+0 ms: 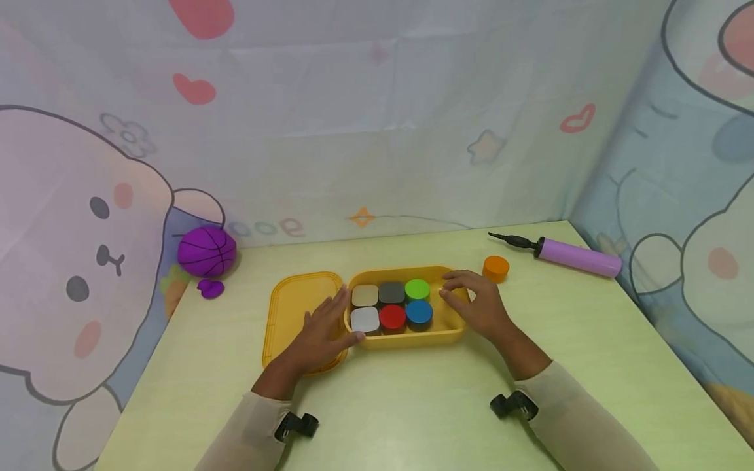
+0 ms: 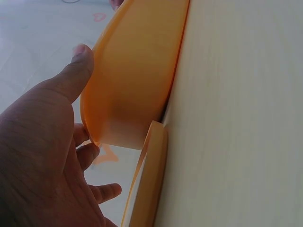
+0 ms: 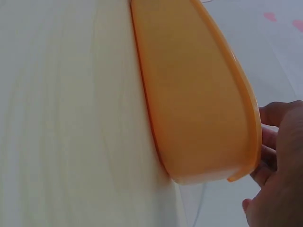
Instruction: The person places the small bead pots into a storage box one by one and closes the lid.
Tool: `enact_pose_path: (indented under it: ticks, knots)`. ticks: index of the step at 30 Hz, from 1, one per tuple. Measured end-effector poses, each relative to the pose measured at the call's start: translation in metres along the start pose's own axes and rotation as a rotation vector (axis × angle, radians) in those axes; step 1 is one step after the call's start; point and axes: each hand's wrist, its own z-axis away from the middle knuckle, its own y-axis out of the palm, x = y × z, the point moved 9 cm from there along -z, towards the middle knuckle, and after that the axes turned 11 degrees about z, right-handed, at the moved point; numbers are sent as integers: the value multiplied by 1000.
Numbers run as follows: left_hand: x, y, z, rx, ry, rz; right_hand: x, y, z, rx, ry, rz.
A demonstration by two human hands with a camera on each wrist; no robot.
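A yellow box [image 1: 412,340] stands on the table with two rows of small blocks inside. Square-topped ones are beige [image 1: 364,296], dark grey [image 1: 391,292] and white [image 1: 365,320]; round-topped ones are green [image 1: 417,289], red [image 1: 393,318] and blue [image 1: 419,314]. My left hand [image 1: 321,337] rests at the box's left end, thumb by the near rim and fingers loosely spread along the end. Over the right end, my right hand [image 1: 480,307] reaches past the rim, thumb and forefinger bent and apart, nothing visible between them. In the right wrist view the box wall [image 3: 199,94] partly hides its fingertips.
A yellow lid [image 1: 288,320] lies left of the box, partly under my left hand. An orange round block [image 1: 496,268] sits behind my right hand. Farther right is a purple hand pump [image 1: 577,256]. A purple ball [image 1: 207,252] and small purple duck [image 1: 210,288] are at the left edge.
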Motion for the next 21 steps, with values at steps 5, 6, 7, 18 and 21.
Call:
enact_pose_path:
  ticks: [5, 6, 7, 18, 21]
  knots:
    - [1, 0, 0, -5, 7, -9, -8, -18, -2, -126, 24, -55]
    - [2, 0, -1, -7, 8, -10, -10, -21, -2, -138, 38, -53]
    - [3, 0, -1, -7, 9, -11, -12, -23, -2, -149, 51, -43]
    - [2, 1, -1, -6, 8, -3, -39, -39, -3, -154, 178, 59]
    - [1, 0, -1, -9, 14, 0, -48, -45, -3, -185, 201, 58]
